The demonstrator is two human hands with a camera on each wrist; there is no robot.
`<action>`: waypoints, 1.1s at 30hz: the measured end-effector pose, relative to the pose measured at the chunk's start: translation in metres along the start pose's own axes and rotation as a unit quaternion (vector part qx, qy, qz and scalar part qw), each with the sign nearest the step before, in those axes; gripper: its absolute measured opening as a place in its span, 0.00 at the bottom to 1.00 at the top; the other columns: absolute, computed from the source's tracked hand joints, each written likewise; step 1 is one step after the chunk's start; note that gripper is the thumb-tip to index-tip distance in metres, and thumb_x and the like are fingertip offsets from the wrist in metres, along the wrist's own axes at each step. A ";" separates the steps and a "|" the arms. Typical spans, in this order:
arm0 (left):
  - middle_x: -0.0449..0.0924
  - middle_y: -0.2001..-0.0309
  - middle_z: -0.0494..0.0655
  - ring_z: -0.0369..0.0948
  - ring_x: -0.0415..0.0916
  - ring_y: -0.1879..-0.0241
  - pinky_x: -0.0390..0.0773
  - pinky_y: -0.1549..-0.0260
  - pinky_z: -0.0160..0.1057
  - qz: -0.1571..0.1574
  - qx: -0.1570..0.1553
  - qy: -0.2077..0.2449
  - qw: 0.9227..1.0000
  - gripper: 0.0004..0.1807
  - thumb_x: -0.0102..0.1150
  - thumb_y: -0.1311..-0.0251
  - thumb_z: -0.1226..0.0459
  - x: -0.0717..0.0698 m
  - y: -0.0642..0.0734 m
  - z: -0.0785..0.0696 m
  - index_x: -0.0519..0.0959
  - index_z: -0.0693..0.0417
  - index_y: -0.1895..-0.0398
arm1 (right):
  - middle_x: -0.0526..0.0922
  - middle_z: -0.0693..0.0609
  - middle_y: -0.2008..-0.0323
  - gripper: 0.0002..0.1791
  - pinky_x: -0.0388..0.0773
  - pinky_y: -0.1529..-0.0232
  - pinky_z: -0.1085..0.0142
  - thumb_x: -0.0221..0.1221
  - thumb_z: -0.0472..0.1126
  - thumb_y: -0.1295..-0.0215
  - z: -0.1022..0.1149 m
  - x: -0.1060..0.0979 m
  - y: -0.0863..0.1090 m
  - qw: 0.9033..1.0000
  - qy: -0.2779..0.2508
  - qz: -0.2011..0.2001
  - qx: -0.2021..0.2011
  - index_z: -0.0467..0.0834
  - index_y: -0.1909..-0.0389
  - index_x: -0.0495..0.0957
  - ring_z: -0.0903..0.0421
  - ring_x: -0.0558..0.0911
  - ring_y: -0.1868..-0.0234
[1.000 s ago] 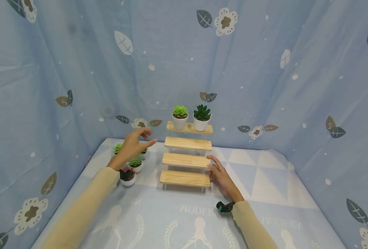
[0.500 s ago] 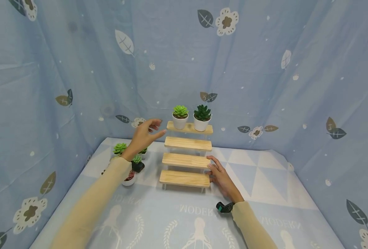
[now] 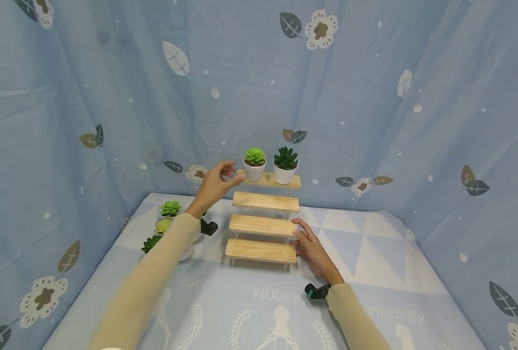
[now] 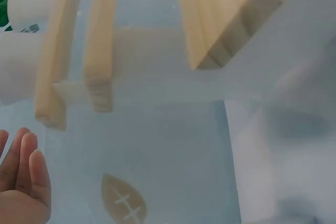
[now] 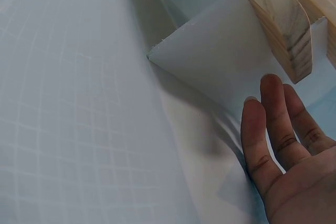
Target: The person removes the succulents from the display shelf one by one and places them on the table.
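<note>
Succulents (image 3: 170,209): on bench (image 3: 416,272), partly behind left sleeve (image 3: 149,277).
Left hand (image 3: 216,183): fingers parted, empty, beside pale-green plant (image 3: 254,169).
Wooden stand (image 3: 264,201): pale-green plant, dark-green plant (image 3: 285,170) on top step.
Right hand (image 3: 311,249): fingers loosely bent, empty, at stand's right end; contact unclear.

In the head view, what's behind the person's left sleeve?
Around its edges, a bright green succulent, a yellow-green succulent, a dark green succulent and a white pot show; the left sleeve hides whatever that pot holds.

Pale four-step wooden stand (image 3: 260,249): smooth, visible grain. White side panel (image 5: 210,51): matt, rough-edged. White round pots (image 3: 254,173): smooth, plastic-looking. Blue flower-printed curtain (image 3: 241,73): matt, creased cloth.
</note>
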State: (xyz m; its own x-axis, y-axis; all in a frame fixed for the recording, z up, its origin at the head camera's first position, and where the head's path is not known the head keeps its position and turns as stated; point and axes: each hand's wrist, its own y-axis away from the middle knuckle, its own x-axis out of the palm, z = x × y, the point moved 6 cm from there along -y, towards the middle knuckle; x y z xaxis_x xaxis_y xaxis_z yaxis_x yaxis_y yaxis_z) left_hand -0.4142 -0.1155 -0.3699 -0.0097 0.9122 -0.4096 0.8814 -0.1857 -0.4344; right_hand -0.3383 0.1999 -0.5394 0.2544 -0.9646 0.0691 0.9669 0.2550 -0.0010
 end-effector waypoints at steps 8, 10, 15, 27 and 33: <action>0.76 0.41 0.53 0.49 0.74 0.43 0.75 0.44 0.50 0.000 -0.001 0.010 1.000 0.41 0.70 0.37 0.44 0.013 -0.010 0.000 0.70 0.56 0.28 | 0.72 0.42 0.38 0.28 0.79 0.60 0.57 0.56 0.58 0.23 0.000 -0.002 -0.002 1.000 0.006 -0.001 0.005 0.63 0.26 0.65 0.49 0.79 0.52; 0.76 0.41 0.52 0.48 0.73 0.43 0.74 0.43 0.50 0.001 0.002 0.006 1.000 0.42 0.70 0.38 0.43 0.016 -0.014 -0.003 0.69 0.56 0.27 | 0.72 0.42 0.38 0.28 0.79 0.60 0.57 0.56 0.58 0.23 0.000 -0.002 -0.002 1.000 0.005 -0.003 0.004 0.62 0.26 0.64 0.48 0.79 0.52; 0.75 0.39 0.54 0.50 0.72 0.40 0.74 0.42 0.53 0.002 -0.003 -0.007 1.000 0.46 0.71 0.39 0.42 0.024 -0.020 -0.012 0.66 0.56 0.25 | 0.72 0.41 0.39 0.30 0.79 0.61 0.58 0.55 0.57 0.22 0.000 -0.002 -0.003 1.000 0.005 0.003 -0.001 0.58 0.23 0.62 0.49 0.79 0.53; 0.72 0.41 0.56 0.49 0.72 0.45 0.75 0.46 0.52 -0.029 -0.010 -0.031 0.999 0.46 0.70 0.37 0.44 0.034 -0.032 -0.024 0.64 0.58 0.24 | 0.72 0.41 0.38 0.31 0.79 0.61 0.57 0.55 0.57 0.21 0.000 -0.001 -0.002 1.000 -0.001 0.014 -0.006 0.58 0.22 0.60 0.49 0.80 0.52; 0.73 0.47 0.53 0.47 0.72 0.51 0.76 0.52 0.49 -0.045 -0.005 -0.035 0.998 0.44 0.71 0.38 0.44 0.038 -0.035 -0.027 0.67 0.59 0.27 | 0.72 0.41 0.38 0.32 0.79 0.61 0.58 0.54 0.56 0.21 -0.001 -0.002 -0.001 1.000 -0.001 0.013 -0.005 0.56 0.21 0.59 0.49 0.80 0.52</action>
State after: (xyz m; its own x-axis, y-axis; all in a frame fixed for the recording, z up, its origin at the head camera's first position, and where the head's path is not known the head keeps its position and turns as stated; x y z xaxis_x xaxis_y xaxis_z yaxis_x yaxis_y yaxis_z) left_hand -0.4324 -0.0649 -0.3484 -0.1217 0.8975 -0.4239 0.8798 -0.1002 -0.4646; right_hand -0.3400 0.2013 -0.5401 0.2795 -0.9575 0.0715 0.9601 0.2794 -0.0122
